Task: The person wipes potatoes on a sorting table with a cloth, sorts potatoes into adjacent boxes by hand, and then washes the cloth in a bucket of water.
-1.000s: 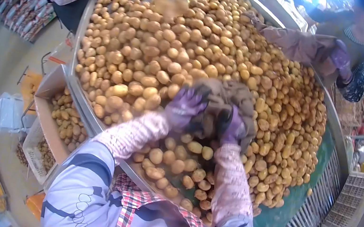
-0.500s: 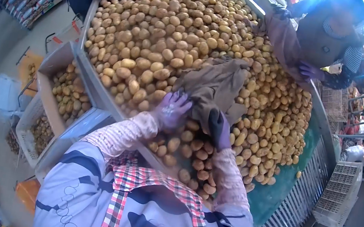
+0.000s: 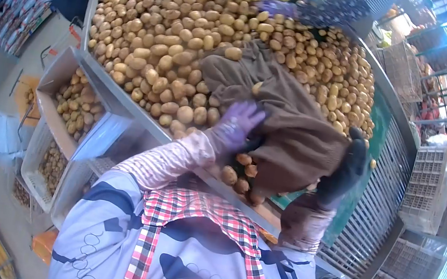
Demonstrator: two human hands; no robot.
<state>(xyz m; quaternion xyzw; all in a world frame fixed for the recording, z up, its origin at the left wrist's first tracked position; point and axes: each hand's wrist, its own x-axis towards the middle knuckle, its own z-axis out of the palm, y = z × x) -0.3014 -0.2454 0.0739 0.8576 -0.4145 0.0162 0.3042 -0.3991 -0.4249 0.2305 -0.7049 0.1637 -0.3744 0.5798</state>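
A brown cloth (image 3: pixel 291 121) is being pinched at its right edge by the gloved right hand (image 3: pixel 347 167) and touched by the left hand (image 3: pixel 238 124), whose grip cannot be told. Potatoes (image 3: pixel 166 63) underneath are being partly covered.

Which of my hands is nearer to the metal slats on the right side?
Right. The right hand is just left of the metal slats, at the right edge of the brown cloth; the left hand is at its left edge, farther away.
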